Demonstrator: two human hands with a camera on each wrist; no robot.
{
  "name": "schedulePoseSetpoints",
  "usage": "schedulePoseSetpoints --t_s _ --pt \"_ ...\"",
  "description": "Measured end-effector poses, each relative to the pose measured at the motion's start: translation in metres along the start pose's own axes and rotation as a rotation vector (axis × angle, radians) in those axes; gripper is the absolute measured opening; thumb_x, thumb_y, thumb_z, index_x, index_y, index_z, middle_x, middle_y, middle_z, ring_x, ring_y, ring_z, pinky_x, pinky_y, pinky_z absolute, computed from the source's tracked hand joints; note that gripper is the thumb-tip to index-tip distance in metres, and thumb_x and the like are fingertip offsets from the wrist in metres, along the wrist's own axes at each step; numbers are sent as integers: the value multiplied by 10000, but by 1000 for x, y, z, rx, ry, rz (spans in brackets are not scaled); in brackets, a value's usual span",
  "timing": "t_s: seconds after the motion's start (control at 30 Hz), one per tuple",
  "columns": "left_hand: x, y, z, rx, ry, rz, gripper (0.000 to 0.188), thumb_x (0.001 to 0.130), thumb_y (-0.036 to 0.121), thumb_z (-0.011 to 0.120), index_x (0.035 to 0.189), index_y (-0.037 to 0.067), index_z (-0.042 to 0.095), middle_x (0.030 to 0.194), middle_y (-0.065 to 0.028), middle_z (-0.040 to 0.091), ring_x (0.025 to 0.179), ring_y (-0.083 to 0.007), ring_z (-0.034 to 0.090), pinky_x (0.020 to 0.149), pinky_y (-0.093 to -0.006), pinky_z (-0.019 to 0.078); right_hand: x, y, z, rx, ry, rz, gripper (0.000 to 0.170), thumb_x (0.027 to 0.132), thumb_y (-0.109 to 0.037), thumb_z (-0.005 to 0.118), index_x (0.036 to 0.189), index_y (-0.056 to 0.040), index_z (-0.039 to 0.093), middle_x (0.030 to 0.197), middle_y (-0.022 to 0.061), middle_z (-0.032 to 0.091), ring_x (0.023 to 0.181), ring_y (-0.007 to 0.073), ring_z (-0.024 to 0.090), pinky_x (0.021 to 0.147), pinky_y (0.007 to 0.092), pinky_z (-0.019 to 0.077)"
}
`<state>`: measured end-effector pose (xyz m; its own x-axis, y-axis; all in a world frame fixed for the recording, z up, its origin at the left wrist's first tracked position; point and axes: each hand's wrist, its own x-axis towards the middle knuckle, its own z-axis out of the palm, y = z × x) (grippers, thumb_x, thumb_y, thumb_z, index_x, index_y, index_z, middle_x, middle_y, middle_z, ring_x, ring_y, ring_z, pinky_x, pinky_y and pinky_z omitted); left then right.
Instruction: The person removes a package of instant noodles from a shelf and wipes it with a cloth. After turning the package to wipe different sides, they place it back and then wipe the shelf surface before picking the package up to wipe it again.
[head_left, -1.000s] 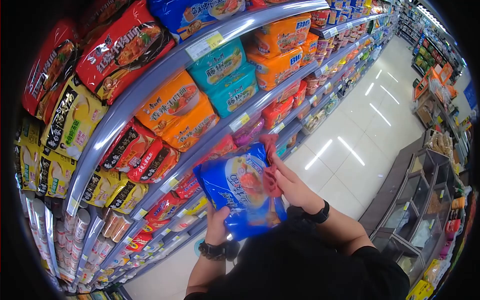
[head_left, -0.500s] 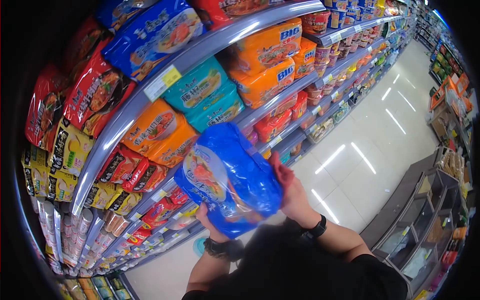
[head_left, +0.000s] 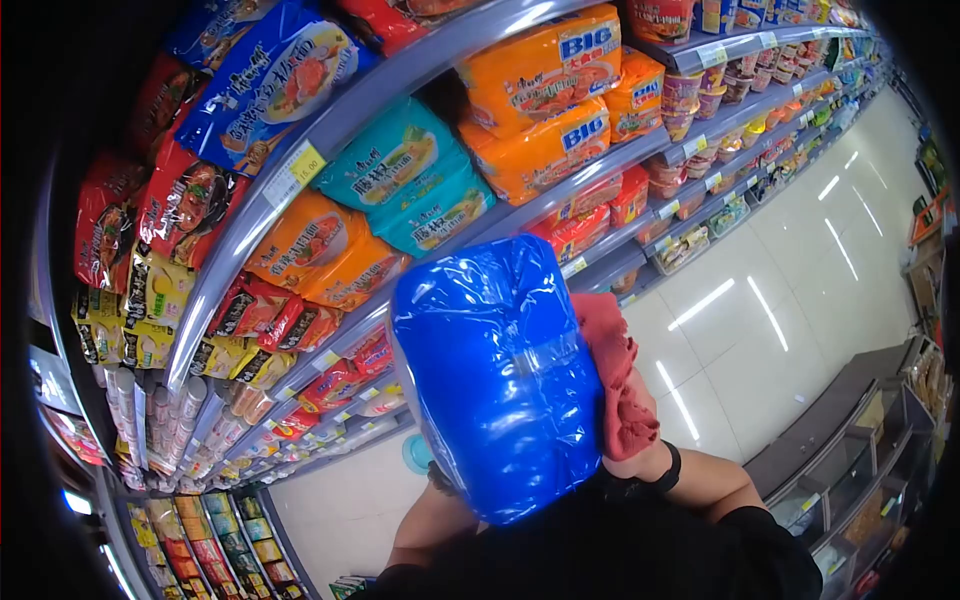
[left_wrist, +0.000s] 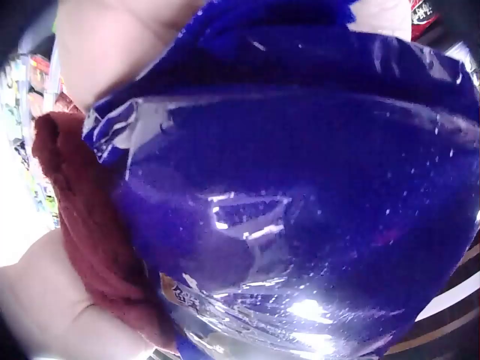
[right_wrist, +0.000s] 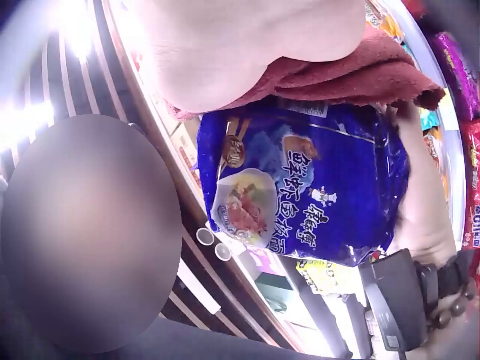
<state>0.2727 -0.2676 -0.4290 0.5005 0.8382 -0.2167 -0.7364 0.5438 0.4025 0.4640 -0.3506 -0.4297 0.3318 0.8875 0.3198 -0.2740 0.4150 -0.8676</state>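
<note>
A blue plastic-wrapped pack of instant noodles (head_left: 490,390) is held up in front of the body, its plain glossy side with a seam facing the head camera. Its printed front, with a bowl picture, shows in the right wrist view (right_wrist: 300,180). My left hand (right_wrist: 420,206) grips the pack from one side; in the head view the pack hides it. On the opposite side, my right hand (right_wrist: 247,56) holds a dark red cloth (head_left: 615,375) against the wrapper. The cloth hides most of the right fingers.
Shelves of noodle packs run along the left: orange packs (head_left: 545,70), teal packs (head_left: 405,175) and another blue pack (head_left: 270,85) above a price tag (head_left: 295,172). Tiled floor (head_left: 750,350) stretches off to the right, beside a dark bin stand (head_left: 850,430).
Both hands have turned the pack over, so its printed front has swung away from the head camera and the plain side faces it. The head view has shifted too.
</note>
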Motion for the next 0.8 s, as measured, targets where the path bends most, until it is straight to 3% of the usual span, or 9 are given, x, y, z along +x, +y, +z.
schedulePoseSetpoints --t_s 0.1,0.2,0.33,0.43,0.5,0.53,0.63,0.77,0.8 --pt "1 0 0 43 15 54 895 911 687 501 1559 79 394 1406 -174 571 1238 -354 595 1022 -509 515 -2 9 -21 -834 30 -266 348 1104 -144 438 1422 -14 491 941 55 662 750 152 624 703 283 510" --pt "5 -4 -1 1 16 105 907 902 692 510 1559 78 391 1385 -173 581 1221 -349 603 1004 -499 527 28 15 -16 -649 52 -181 335 1098 -207 490 1391 -45 507 1061 77 675 861 192 668 747 334 541" --pt "11 0 -13 -55 -81 -9 825 911 651 523 1501 80 447 1409 -154 571 1270 -348 575 1078 -539 467 53 4 2 506 114 433 396 1125 -410 390 1356 -111 511 1280 64 639 1170 225 631 1010 402 500" --pt "16 7 -20 183 117 57 855 918 629 539 1543 66 384 1452 -169 537 1318 -360 545 1113 -547 439 63 2 6 595 -73 565 492 1109 -514 352 1398 -136 481 1357 76 609 1283 242 577 1111 445 455" --pt "24 7 -37 142 41 200 655 985 459 548 1465 21 461 1382 -191 576 1196 -344 631 943 -476 580 72 8 5 840 -251 715 585 1076 -578 377 1428 -123 483 1408 98 596 1299 272 575 1090 467 475" --pt "18 14 -39 177 48 231 611 995 377 542 1477 12 450 1402 -181 575 1236 -318 616 1011 -442 551 73 25 5 1012 -322 766 618 1065 -600 381 1444 -122 480 1427 103 588 1312 278 567 1093 477 473" --pt "2 37 -23 521 -117 477 598 985 252 571 1503 4 403 1382 -155 578 1242 -270 599 1049 -425 519 72 30 23 779 -148 932 747 1021 -683 390 1507 -118 454 1490 133 548 1361 324 537 1113 521 457" --pt "-13 88 -14 912 -193 476 972 831 184 790 1583 23 197 1486 -157 460 1320 -278 526 1083 -428 468 89 11 71 904 -237 951 697 1048 -600 401 1524 -93 433 1512 145 529 1364 353 530 1147 524 425" --pt "-6 103 -31 1195 -157 646 1153 742 239 878 1609 44 143 1528 -175 411 1402 -289 450 1136 -461 405 91 14 77 872 -235 934 680 1055 -575 398 1525 -85 429 1512 144 531 1367 349 528 1153 520 419"
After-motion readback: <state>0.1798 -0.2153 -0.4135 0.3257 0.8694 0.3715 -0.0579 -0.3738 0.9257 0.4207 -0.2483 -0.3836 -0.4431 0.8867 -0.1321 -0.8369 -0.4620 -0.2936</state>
